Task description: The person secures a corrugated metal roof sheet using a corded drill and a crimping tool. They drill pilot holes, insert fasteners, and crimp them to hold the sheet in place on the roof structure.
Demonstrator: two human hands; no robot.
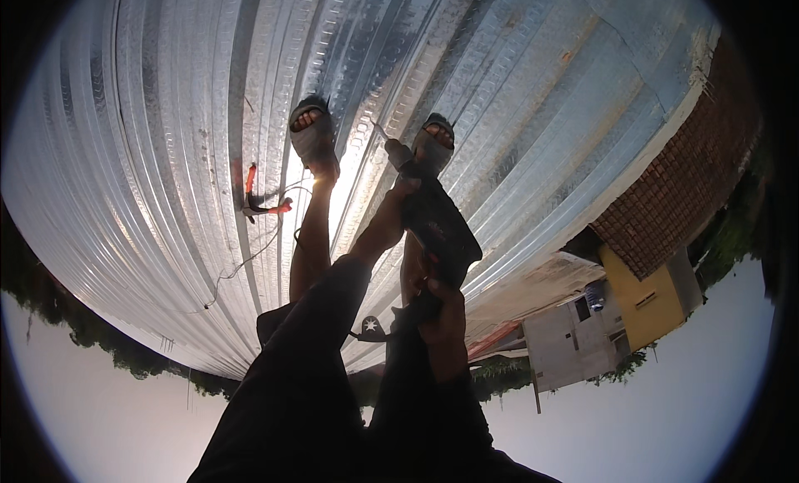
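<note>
A dark power drill (441, 229) lies between my hands, its chuck end and thin bit pointing away over the metal sheet, close to my right foot. My left hand (389, 221) closes around the drill's front part, behind the chuck. Lower down, my right hand (447, 316) is wrapped round its rear end, where the grip is in deep shadow. Beneath everything runs a ribbed, shiny metal roof sheet (516, 150). My sandalled left foot (314, 137) and right foot (434, 141) rest on it, either side of the bit.
Left of my legs, a dark tool with two spread red-orange handles (281, 206), like pliers, lies beside a thin loose wire (237, 269). A brown tiled roof (657, 183), a yellow wall (641, 296) and a pale building (562, 354) stand beyond the sheet's right edge.
</note>
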